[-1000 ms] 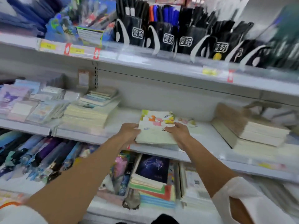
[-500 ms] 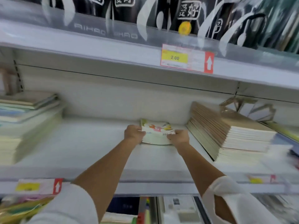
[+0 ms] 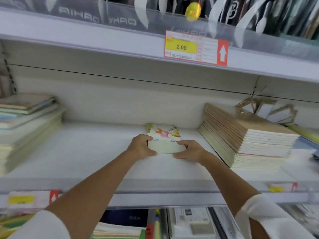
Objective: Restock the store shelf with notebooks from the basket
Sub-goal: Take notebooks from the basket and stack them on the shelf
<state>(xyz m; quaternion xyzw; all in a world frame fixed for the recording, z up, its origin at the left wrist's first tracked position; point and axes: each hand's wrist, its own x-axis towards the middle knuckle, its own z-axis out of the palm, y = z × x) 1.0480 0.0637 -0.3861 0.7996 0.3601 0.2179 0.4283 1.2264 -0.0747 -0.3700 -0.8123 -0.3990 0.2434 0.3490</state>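
Notebooks (image 3: 165,143) with a cartoon cover lie stacked at frame centre on the white shelf (image 3: 89,152). From the left: a pale pile of books (image 3: 25,130), the left hand (image 3: 141,147) gripping the stack's near-left corner, the right hand (image 3: 189,151) gripping its near-right corner, then brown-covered exercise books (image 3: 245,135).

From here the near corners of the notebooks (image 3: 164,142) are covered by the left hand (image 3: 140,147) and the right hand (image 3: 189,151) gripping them. The right hand also cuts off the word printed on the cover, and the page edges are too soft to count. The pile (image 3: 25,128) at the left is smeared and runs off the picture's edge. The price tag (image 3: 189,48) has fine print too small to read. The lower labels (image 3: 20,200) are just blurs, and the goods (image 3: 224,11) overhead are cropped.
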